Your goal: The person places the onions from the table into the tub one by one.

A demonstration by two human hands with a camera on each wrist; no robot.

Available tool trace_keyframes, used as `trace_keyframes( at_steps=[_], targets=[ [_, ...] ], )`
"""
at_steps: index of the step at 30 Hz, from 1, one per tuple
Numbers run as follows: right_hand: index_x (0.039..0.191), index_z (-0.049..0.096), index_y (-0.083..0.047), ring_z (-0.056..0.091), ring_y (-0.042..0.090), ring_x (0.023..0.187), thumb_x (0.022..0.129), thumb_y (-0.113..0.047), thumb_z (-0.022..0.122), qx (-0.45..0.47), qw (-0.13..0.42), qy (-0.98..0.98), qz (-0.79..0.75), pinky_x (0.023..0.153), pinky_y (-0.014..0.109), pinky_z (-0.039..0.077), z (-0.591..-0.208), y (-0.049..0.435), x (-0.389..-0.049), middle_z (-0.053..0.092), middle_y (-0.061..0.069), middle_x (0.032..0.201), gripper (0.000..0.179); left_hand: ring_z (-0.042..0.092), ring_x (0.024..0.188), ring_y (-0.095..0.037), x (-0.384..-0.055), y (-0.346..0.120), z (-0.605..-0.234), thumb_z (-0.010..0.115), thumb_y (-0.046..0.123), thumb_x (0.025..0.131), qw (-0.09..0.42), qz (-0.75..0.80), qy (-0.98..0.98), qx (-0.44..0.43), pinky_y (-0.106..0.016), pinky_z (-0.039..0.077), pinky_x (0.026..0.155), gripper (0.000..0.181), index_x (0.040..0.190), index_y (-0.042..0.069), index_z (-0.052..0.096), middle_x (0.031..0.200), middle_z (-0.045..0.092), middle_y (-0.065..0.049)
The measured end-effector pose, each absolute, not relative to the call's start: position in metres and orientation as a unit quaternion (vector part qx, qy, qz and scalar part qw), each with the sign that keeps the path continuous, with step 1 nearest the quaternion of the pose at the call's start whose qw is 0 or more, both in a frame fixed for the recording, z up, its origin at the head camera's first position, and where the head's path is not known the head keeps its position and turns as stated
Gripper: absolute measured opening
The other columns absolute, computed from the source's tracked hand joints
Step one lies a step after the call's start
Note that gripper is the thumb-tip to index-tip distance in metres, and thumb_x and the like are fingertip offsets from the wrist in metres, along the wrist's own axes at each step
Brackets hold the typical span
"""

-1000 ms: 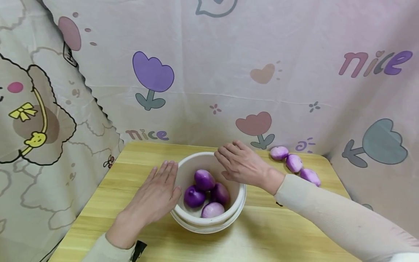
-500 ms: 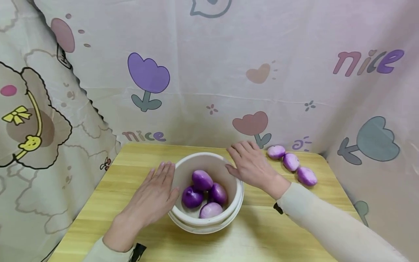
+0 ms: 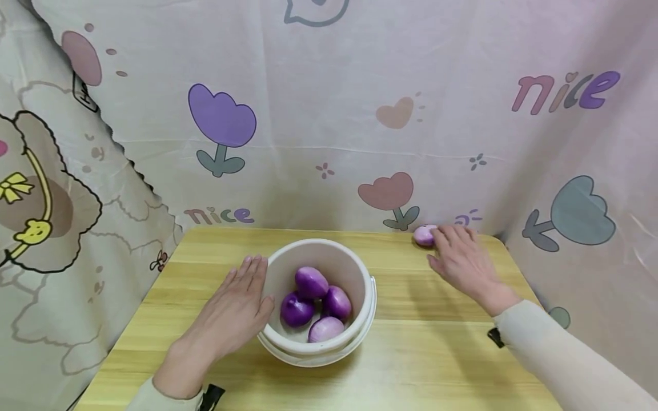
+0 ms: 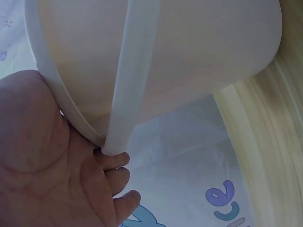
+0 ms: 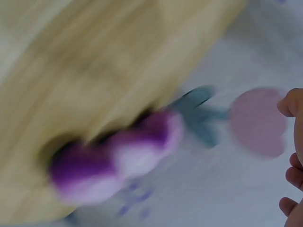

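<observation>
A white plastic bucket [image 3: 329,257] with a white handle stands on the table, several purple onions [image 3: 311,282] at its bottom. Along the bucket's left rim lies my left hand [image 3: 223,317], its fingers straight and touching the side; the left wrist view shows its palm [image 4: 52,156] by the rim. My right hand [image 3: 468,265] is above the onions at the far right of the table, fingers reaching forward. One of those onions [image 3: 424,235] peeks out beyond the fingertips. In the blurred right wrist view three onions [image 5: 85,175] sit in a row, apart from the right hand [image 5: 296,142].
The wooden table [image 3: 406,348] ends at a patterned cloth [image 3: 308,142] that hangs behind it and at both sides. On the bucket's right side its handle [image 3: 371,314] hangs down.
My right hand has moved from over the bucket's right rim to the onions at the far right. The left hand stays at the bucket. The head view has shifted slightly.
</observation>
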State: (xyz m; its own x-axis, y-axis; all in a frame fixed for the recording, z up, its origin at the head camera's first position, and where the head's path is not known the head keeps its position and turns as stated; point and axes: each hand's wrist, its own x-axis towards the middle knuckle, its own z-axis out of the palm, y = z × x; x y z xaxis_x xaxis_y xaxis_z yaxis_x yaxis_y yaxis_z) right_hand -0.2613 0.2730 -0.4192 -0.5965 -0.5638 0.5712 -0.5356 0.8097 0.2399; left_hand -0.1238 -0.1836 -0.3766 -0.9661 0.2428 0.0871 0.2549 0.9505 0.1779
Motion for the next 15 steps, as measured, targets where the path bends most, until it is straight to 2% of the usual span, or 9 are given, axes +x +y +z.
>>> trace_keyframes(
  at_steps=[3,5,8,12,15],
  targets=[
    [0.122,0.055,0.004,0.051,0.042,0.106,0.094,-0.044,0.032,0.301,0.304,-0.902,-0.054,0.095,0.059,0.040,-0.432,0.310,-0.262,0.057,0.022,0.114,0.060,0.012,0.151,-0.034,-0.124,-0.183,-0.377,0.036,0.043,0.102,0.032,-0.094,-0.987,-0.127,-0.054,0.013,0.123,0.071,0.155,-0.001,0.017,0.162,0.015,-0.018],
    [0.126,0.054,0.005,0.051,0.043,0.110,0.095,-0.047,0.027,0.307,0.280,-0.906,-0.084,0.096,0.059,0.039,-0.438,0.332,-0.262,0.057,0.024,0.118,0.067,0.013,0.151,-0.034,-0.124,-0.183,-0.378,0.036,0.043,0.102,0.032,-0.093,-0.987,-0.127,-0.054,0.014,0.123,0.071,0.154,-0.001,0.017,0.162,0.016,-0.018],
    [0.131,0.051,0.006,0.050,0.043,0.116,0.093,-0.046,0.043,0.325,0.236,-0.906,-0.129,0.100,0.060,0.038,-0.442,0.360,-0.263,0.056,0.026,0.125,0.065,0.013,0.151,-0.035,-0.124,-0.183,-0.378,0.036,0.043,0.102,0.033,-0.092,-0.987,-0.128,-0.054,0.015,0.123,0.070,0.154,-0.001,0.018,0.162,0.016,-0.018],
    [0.133,0.051,0.006,0.050,0.044,0.119,0.077,-0.041,0.071,0.357,0.200,-0.893,-0.189,0.103,0.059,0.039,-0.439,0.386,-0.264,0.055,0.027,0.130,0.077,0.014,0.151,-0.035,-0.124,-0.183,-0.377,0.035,0.043,0.102,0.032,-0.094,-0.987,-0.129,-0.055,0.015,0.122,0.070,0.154,-0.001,0.017,0.162,0.016,-0.019],
    [0.134,0.052,0.005,0.051,0.044,0.120,0.074,-0.042,0.072,0.382,0.191,-0.874,-0.234,0.104,0.058,0.041,-0.437,0.397,-0.267,0.056,0.027,0.132,0.079,0.014,0.150,-0.036,-0.124,-0.184,-0.376,0.035,0.043,0.103,0.030,-0.095,-0.987,-0.129,-0.055,0.016,0.122,0.070,0.155,-0.001,0.016,0.162,0.016,-0.019]
  ],
)
